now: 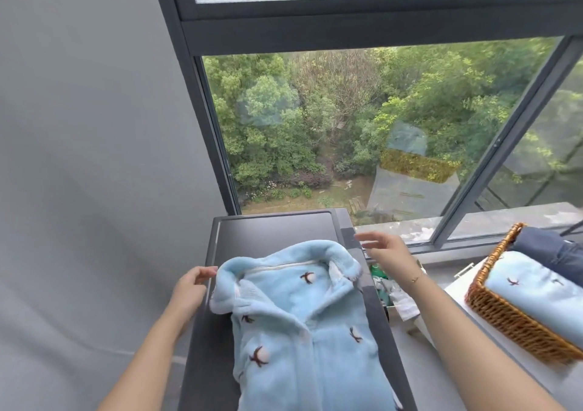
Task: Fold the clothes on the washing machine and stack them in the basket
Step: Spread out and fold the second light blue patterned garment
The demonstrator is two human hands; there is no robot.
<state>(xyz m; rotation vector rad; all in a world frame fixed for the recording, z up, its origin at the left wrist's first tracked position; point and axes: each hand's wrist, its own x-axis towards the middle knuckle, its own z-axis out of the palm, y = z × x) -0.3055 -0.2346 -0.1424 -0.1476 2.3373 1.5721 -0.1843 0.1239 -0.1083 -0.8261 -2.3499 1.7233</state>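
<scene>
A: Grey wall (79, 126) on the left, a big window (347, 120) with trees beyond it, and the dark washer (277, 226) set under the pane.

B: Where are the hands?

A: The left hand (189, 287) hovers at the washer's left edge, just beside the collar (277, 254) of the blue top (303, 331). Its fingers are loosely curled and I see no cloth between them, so it holds nothing. The top lies face up along the washer, collar toward the window, placket closed, the sides looking tucked in already.

B: And the other hand?

A: The right hand (388, 251) floats above the washer's right edge, fingers spread and relaxed, empty, a thin bracelet (416, 276) on the wrist. Below it, in the gap beside the washer, sits some clutter (388, 294) I can't identify.

B: The basket?

A: Far right, a wicker basket (504, 313) on a pale counter (441, 328), well apart from the washer. A folded blue piece (536, 294) with the same print lies in it, and a dark navy piece (549, 246) behind.

B: So which step is this?

A: I'd judge the top is mid-fold, neither hand gripping. Next probably calls for both hands taking the collar end and bringing it over toward the hem, edges kept square, then carrying the bundle right and laying it flat on the stack.
</scene>
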